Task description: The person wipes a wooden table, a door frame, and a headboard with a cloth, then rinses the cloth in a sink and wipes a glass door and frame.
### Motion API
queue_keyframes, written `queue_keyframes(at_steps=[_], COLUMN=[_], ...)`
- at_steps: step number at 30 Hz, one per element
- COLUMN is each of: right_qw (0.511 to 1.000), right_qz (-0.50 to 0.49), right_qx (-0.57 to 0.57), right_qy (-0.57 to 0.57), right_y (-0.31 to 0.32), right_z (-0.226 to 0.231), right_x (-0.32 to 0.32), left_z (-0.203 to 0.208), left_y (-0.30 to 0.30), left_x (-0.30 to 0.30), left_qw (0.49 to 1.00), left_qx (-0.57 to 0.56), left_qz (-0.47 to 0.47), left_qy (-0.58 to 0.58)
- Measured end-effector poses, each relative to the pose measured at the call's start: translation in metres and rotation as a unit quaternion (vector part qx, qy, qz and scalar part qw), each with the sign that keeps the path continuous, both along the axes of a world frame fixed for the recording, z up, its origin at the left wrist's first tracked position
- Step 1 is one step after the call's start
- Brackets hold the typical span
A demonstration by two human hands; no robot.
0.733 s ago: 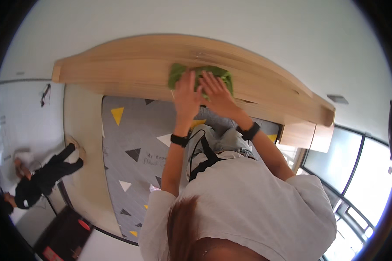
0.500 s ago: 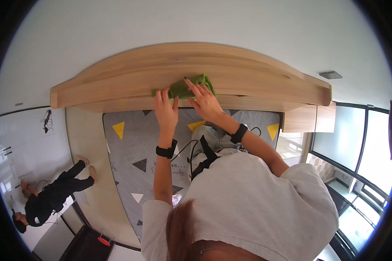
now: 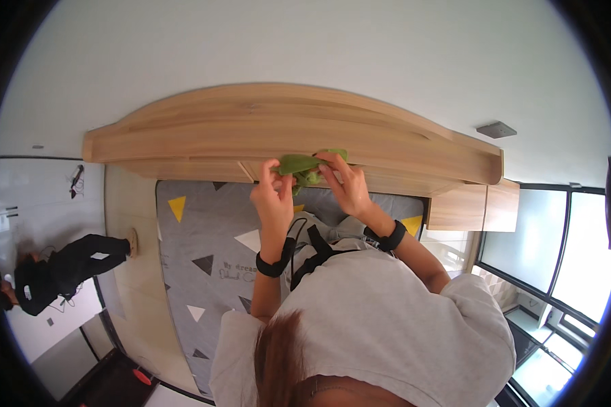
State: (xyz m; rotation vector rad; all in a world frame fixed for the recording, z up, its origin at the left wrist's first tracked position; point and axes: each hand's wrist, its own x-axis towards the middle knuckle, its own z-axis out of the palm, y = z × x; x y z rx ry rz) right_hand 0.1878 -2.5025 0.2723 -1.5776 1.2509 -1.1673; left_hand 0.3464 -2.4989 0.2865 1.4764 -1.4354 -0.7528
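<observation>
A green cloth (image 3: pixel 299 163) is bunched and partly folded between my two hands, in front of the light wooden headboard (image 3: pixel 204 129). My left hand (image 3: pixel 273 197) pinches its left end between thumb and fingers. At the other end, my right hand (image 3: pixel 347 186) grips the upper edge with bent fingers. Part of the cloth hangs loose below, between the hands. Whether it touches the wood behind, I cannot tell.
Under me lies a grey patterned mattress (image 3: pixel 204 285). A wooden cabinet (image 3: pixel 457 207) stands beside the headboard's right end, near glazed panels (image 3: pixel 528 217). At the far left another person (image 3: pixel 68 268) in dark clothes stands by a white surface.
Both hands have drawn back from the headboard with the cloth. It lay pressed flat on the wood under my fingers; now it is gathered between them. The other person has shifted.
</observation>
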Motion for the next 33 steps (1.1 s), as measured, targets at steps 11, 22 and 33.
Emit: queue_keyframes(at_steps=[11, 22, 33], right_qw=[0.948, 0.914, 0.918], right_qz=[-0.088, -0.226, -0.308], right_qx=[-0.218, -0.083, -0.076], right_qy=[0.214, 0.327, 0.237], right_y=[-0.071, -0.011, 0.017], right_z=[0.037, -0.018, -0.027], right_x=[0.025, -0.086, -0.128], left_z=[0.011, -0.022, -0.045], left_y=[-0.099, -0.073, -0.056], left_x=[-0.007, -0.138, -0.160], left_qw=[0.957, 0.902, 0.903], left_qx=[-0.247, -0.269, -0.219], left_qz=[0.030, -0.192, -0.321], left_qy=[-0.146, -0.280, -0.184])
